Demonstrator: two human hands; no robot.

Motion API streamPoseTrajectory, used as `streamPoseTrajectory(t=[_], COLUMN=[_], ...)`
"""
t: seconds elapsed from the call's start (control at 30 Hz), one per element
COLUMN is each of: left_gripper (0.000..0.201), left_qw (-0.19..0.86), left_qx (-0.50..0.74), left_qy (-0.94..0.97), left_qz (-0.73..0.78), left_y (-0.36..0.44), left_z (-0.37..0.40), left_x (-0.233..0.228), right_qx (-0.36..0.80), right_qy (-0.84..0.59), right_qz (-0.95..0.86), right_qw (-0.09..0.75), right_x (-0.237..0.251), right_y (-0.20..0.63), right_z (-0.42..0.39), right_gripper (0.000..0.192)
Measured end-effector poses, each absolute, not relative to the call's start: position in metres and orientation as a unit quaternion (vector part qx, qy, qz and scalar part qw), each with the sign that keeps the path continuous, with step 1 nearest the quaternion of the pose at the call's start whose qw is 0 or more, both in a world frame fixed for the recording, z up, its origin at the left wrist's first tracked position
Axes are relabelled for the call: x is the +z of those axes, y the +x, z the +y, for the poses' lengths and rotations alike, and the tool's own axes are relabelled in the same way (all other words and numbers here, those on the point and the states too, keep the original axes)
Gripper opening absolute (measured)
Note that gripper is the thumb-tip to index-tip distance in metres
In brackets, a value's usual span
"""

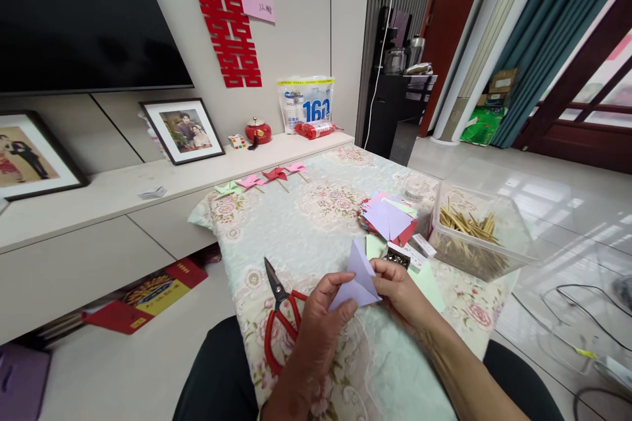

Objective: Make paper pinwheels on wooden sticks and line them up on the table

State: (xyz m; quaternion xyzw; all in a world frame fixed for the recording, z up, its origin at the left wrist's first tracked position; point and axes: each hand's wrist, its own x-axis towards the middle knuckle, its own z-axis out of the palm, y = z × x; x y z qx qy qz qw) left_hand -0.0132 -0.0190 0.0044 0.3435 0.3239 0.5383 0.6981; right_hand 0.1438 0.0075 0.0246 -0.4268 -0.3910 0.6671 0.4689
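Note:
Both of my hands hold a folded lilac paper (359,276) just above the flower-patterned table cloth (316,223). My left hand (320,322) pinches its lower left corner, and my right hand (399,289) grips its right edge. Red-handled scissors (279,316) lie on the cloth just left of my left hand. A stack of coloured paper squares (388,218) sits beyond my right hand.
A clear plastic box of wooden sticks (469,237) stands at the right. Several finished paper pinwheels (261,179) line the table's far edge. Small boxes (417,250) lie by the stack. Framed photos (185,130) lean on the ledge; cables (577,316) trail across the floor at right.

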Motion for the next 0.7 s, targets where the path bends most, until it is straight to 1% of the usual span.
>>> streamPoseTrajectory(t=[0.17, 0.23, 0.33, 0.43, 0.57, 0.7], left_gripper=[0.069, 0.074, 0.073, 0.069, 0.048, 0.043], left_qw=[0.643, 0.598, 0.52, 0.495, 0.531, 0.619], left_qx=[0.545, 0.528, 0.499, 0.489, 0.476, 0.508], left_qy=[0.427, 0.487, 0.57, 0.605, 0.577, 0.463], left_qz=[0.327, 0.356, 0.395, 0.387, 0.398, 0.381], left_y=[-0.011, -0.0104, -0.0096, -0.0092, -0.0113, -0.0131], left_z=[-0.0173, -0.0178, -0.02, -0.0218, -0.0221, -0.0218], left_x=[-0.0023, -0.0036, -0.0016, 0.003, 0.0063, 0.0045], right_qx=[0.591, 0.555, 0.509, 0.503, 0.514, 0.541], right_qy=[-0.48, -0.497, -0.51, -0.508, -0.503, -0.498], right_qz=[-0.432, -0.457, -0.496, -0.513, -0.508, -0.484], right_qw=[0.484, 0.486, 0.485, 0.475, 0.474, 0.474], right_x=[0.0218, 0.0232, 0.0263, 0.0284, 0.0285, 0.0267], right_y=[0.1507, 0.1521, 0.1509, 0.1479, 0.1463, 0.1485], right_z=[0.0097, 0.0093, 0.0074, 0.0054, 0.0042, 0.0048], right_gripper=[0.038, 0.037, 0.035, 0.035, 0.038, 0.041])
